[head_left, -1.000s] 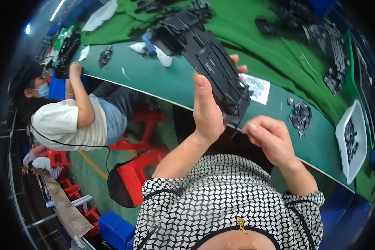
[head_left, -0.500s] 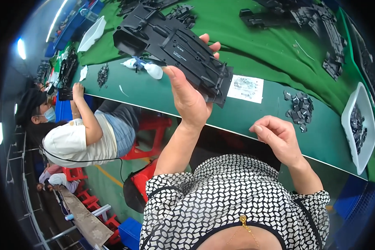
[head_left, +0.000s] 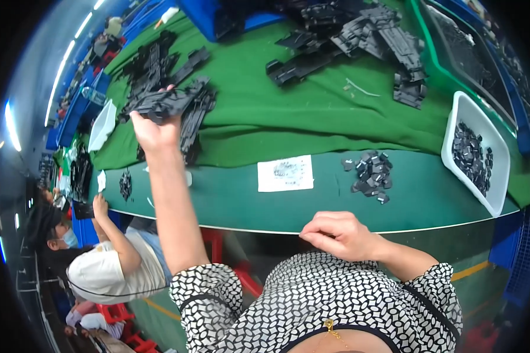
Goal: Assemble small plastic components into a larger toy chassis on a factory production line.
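My left hand (head_left: 157,134) reaches out over the green cloth at the far left. It is closed on a black plastic chassis (head_left: 169,101), a long moulded tray-like part, held over a pile of similar parts. How far the chassis touches the pile I cannot tell. My right hand (head_left: 343,234) hovers at the table's near edge with its fingers curled in; whatever they hold, if anything, is hidden. Beyond that hand lies a heap of small black plastic pieces (head_left: 371,175). A printed white paper sheet (head_left: 285,173) is left of the heap.
A white tray (head_left: 497,191) of small black pieces stands at the right. More black chassis (head_left: 394,44) lie heaped on the green cloth (head_left: 247,106) at the far right. A blue bin (head_left: 203,17) is at the back. A co-worker (head_left: 115,259) sits at the table on the left.
My left hand has carried the chassis away from me, out to the pile at the far left. My right hand has drawn in, its fingers more curled. The view has shifted.
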### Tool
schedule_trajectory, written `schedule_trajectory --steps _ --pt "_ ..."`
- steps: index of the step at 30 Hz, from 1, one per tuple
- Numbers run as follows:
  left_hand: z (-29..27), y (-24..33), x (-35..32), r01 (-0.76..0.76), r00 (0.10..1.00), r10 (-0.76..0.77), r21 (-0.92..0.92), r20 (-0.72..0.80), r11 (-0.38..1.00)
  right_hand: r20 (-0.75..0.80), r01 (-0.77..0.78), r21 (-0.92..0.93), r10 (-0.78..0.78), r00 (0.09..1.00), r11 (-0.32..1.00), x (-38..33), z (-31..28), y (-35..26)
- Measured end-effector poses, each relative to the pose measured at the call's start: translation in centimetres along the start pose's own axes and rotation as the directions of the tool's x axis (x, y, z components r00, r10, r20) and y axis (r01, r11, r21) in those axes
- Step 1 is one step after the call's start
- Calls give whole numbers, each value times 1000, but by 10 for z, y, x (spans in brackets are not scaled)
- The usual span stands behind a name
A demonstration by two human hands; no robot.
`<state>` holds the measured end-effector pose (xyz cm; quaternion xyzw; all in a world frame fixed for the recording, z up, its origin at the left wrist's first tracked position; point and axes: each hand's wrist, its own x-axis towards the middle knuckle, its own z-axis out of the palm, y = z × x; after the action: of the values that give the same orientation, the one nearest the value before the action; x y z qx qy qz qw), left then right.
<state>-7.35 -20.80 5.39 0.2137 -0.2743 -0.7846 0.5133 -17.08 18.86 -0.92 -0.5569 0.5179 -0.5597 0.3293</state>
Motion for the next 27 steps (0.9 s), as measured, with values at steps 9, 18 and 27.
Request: schedule_trajectory --steps 9,18,27 --pt "21 -7 58 -400 722 618 542 -310 739 1 -1 0 1 1000 1000 -2 -1 2" --pt "76 -156 -10 -594 788 -317 786 528 -168 -14 153 -39 -153 988 988 -4 4 6" --pt "90 -168 -63 -704 696 -370 686 616 -183 -39 209 -76 -212 976 975 -5 2 10"
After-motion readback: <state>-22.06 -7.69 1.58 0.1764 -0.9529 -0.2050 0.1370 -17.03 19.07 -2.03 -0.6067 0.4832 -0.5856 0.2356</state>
